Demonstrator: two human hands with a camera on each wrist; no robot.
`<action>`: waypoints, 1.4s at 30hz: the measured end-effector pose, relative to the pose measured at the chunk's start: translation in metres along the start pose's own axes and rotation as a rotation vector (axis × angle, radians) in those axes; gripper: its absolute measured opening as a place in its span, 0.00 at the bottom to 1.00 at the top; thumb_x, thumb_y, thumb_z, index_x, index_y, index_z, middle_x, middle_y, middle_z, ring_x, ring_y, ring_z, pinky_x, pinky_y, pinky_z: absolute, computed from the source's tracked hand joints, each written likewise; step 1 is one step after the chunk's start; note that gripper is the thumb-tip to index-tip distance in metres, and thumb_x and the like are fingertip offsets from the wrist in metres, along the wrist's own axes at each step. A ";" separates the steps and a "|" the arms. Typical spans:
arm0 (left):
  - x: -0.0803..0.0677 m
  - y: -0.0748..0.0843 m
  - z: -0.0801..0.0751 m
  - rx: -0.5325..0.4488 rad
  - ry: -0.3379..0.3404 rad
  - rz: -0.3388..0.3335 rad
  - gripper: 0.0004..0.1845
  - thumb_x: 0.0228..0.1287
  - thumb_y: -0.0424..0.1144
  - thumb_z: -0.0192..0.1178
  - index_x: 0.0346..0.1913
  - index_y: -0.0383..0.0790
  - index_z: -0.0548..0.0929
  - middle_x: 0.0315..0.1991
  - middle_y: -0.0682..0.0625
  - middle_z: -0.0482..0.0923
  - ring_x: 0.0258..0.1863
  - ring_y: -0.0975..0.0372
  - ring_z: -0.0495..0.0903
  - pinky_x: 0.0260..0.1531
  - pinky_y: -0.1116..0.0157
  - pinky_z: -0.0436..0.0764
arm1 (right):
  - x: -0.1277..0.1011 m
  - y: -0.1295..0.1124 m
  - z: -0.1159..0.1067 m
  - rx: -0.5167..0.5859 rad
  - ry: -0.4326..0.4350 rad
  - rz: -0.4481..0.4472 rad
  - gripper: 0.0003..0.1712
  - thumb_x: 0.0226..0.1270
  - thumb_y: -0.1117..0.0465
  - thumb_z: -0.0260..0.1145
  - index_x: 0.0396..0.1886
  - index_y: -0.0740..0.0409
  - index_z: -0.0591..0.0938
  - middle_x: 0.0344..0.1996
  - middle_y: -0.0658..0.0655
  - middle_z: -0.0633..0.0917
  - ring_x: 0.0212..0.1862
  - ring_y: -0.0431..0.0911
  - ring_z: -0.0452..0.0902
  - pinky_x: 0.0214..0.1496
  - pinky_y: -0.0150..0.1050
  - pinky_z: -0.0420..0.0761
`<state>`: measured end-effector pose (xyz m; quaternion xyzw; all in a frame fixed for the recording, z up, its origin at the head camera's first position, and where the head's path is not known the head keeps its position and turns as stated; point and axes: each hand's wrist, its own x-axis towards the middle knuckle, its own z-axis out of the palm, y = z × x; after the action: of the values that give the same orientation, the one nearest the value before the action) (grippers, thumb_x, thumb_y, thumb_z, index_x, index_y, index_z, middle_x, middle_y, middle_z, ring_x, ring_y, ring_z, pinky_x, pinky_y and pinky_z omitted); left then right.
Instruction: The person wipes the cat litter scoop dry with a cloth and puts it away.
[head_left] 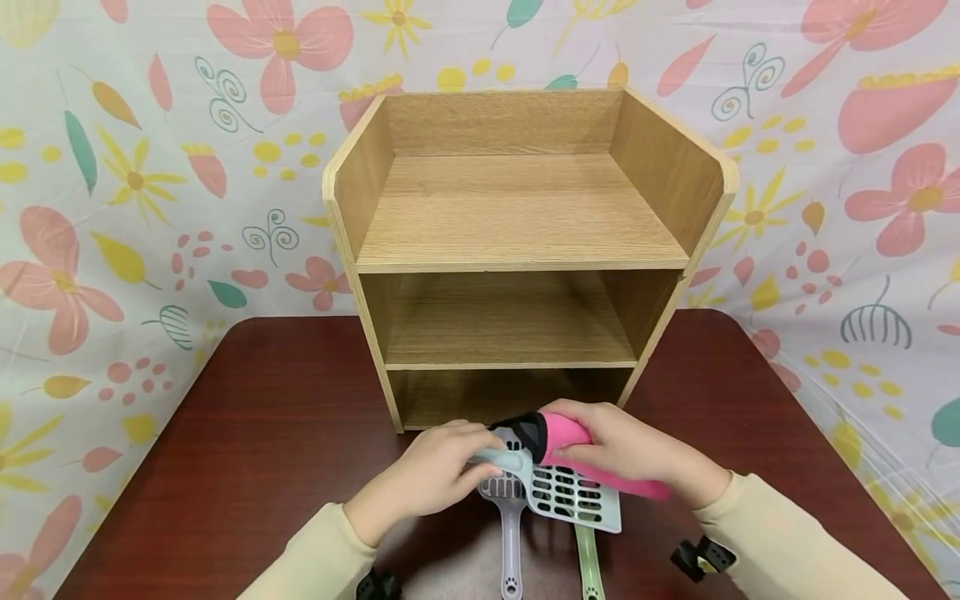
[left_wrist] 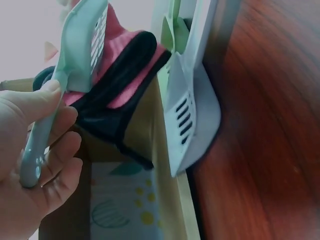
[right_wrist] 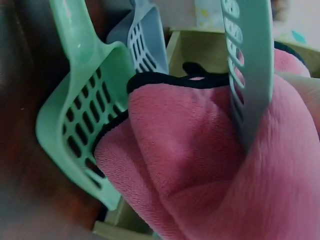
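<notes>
In the head view my left hand (head_left: 431,468) grips the handle of a pale blue slotted litter scoop (head_left: 613,512). My right hand (head_left: 630,446) holds a pink cloth with black trim (head_left: 564,435) against that scoop. The right wrist view shows the pink cloth (right_wrist: 185,130) bunched around the scoop's slotted blade (right_wrist: 257,65). A lavender-grey litter scoop (head_left: 512,533) and a green one (head_left: 588,554) lie on the table under the hands, handles toward me. The green scoop's head (right_wrist: 80,100) is largely hidden by the blue scoop and cloth in the head view.
A wooden shelf unit (head_left: 517,212) with an open top and two lower compartments stands just behind the hands. It rests on a dark red-brown table (head_left: 285,417). Flower-patterned fabric (head_left: 135,208) hangs behind and at both sides.
</notes>
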<state>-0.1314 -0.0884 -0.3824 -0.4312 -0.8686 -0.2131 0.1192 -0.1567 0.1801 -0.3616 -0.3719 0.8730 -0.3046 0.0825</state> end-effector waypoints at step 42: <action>0.003 0.001 -0.004 0.003 0.017 0.010 0.12 0.61 0.47 0.62 0.45 0.49 0.82 0.38 0.59 0.82 0.41 0.66 0.81 0.42 0.67 0.78 | 0.007 -0.012 -0.002 -0.194 0.078 0.031 0.16 0.53 0.61 0.66 0.40 0.37 0.77 0.23 0.37 0.76 0.25 0.32 0.70 0.29 0.28 0.72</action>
<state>-0.1324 -0.0881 -0.3778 -0.4333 -0.8657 -0.2151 0.1285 -0.1551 0.1696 -0.3528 -0.3526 0.9065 -0.2315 0.0169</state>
